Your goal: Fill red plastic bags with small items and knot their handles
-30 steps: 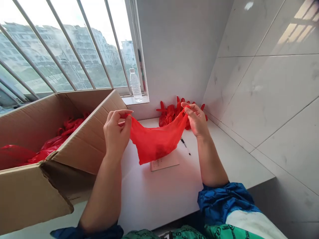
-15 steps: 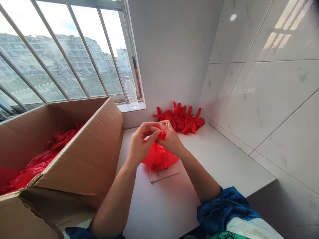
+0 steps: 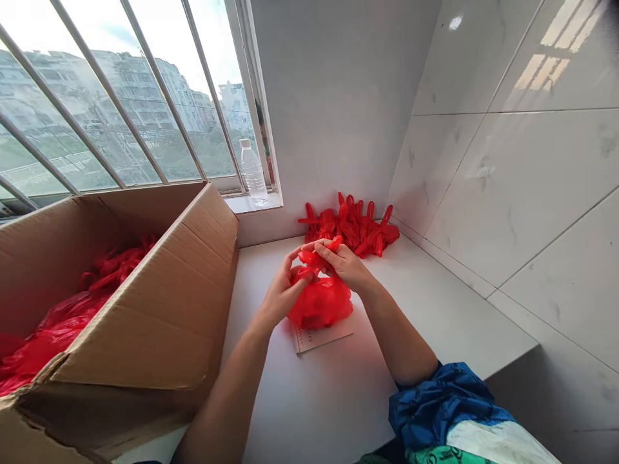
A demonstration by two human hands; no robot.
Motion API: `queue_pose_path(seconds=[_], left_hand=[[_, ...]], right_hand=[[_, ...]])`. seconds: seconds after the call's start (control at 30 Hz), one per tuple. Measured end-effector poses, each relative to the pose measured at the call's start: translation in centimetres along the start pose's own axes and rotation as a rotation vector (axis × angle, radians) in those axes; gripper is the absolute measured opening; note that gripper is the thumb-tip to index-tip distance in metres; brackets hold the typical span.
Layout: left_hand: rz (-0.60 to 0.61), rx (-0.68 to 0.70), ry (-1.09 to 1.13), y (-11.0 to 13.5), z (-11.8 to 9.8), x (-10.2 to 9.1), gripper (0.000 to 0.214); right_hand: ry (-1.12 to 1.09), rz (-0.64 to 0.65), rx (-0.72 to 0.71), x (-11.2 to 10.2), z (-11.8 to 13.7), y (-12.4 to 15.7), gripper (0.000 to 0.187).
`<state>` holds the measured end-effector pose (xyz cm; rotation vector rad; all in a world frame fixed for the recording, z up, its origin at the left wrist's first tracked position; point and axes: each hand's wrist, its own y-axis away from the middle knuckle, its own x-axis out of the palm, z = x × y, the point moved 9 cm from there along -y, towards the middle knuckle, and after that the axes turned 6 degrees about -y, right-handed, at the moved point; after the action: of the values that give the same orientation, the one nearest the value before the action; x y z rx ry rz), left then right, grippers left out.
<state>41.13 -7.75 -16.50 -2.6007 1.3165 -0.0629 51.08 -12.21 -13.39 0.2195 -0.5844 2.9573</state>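
Both of my hands meet over the white counter (image 3: 338,386), pinching the top of a red plastic bag (image 3: 322,303). My left hand (image 3: 283,293) grips the bag's handles from the left, fingers closed. My right hand (image 3: 345,264) holds the twisted handles from the right, fingers closed round them. The bag's bunched body hangs below my hands, just above a small paper card (image 3: 322,336). Behind my hands, in the counter's far corner, lies a pile of knotted red bags (image 3: 353,227).
A large open cardboard box (image 3: 145,309) stands on the left, holding loose red bags (image 3: 72,309). A clear water bottle (image 3: 253,171) stands on the windowsill. Tiled wall runs along the right; a barred window is on the left.
A second ago my hands held the bag stretched wide apart by its handles. They have since come together, and the bag is now bunched with its handles twisted between my fingers.
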Motion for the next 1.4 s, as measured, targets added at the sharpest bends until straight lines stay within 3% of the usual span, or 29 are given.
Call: queue_pose_path(seconds=[0.17, 0.3, 0.53, 0.83, 0.93, 1.1, 1.2, 1.3, 1.4], left_hand=[[-0.039, -0.191, 0.265, 0.3, 0.9, -0.8, 0.053], [-0.032, -0.22, 0.295, 0.5, 0.7, -0.9, 0.054], [0.014, -0.196, 0.008, 1.1, -0.7, 0.0, 0.052], [-0.169, -0.121, 0.078, 0.8, -0.4, -1.6, 0.047], [-0.251, -0.082, 0.119, 0.4, 0.5, -2.6, 0.038], [-0.534, 0.028, 0.095, -0.4, 3.0, -6.5, 0.032], [-0.644, 0.016, 0.079, -0.6, 5.5, -8.1, 0.032], [-0.633, -0.002, 0.032, 0.1, 6.8, -8.7, 0.044], [-0.531, -0.068, -0.165, 2.3, 6.9, -8.7, 0.064]], right_hand=[[0.138, 0.12, 0.042, 0.5, 0.8, 1.0, 0.03], [0.298, 0.195, -0.027, 1.2, 1.7, 1.8, 0.017], [0.902, -0.062, -0.366, 1.4, 3.5, 2.2, 0.005], [1.092, -0.16, -0.537, 1.5, 5.2, 5.6, 0.015], [0.94, -0.211, -0.438, 0.1, 3.9, 8.1, 0.016], [0.622, -0.288, -0.042, -3.4, -1.6, 13.8, 0.023], [0.52, -0.293, 0.159, -5.2, -4.6, 16.5, 0.028], [0.439, -0.224, 0.272, -6.6, -6.2, 17.6, 0.031], [0.541, -0.249, 0.238, -8.8, -5.8, 17.6, 0.038]])
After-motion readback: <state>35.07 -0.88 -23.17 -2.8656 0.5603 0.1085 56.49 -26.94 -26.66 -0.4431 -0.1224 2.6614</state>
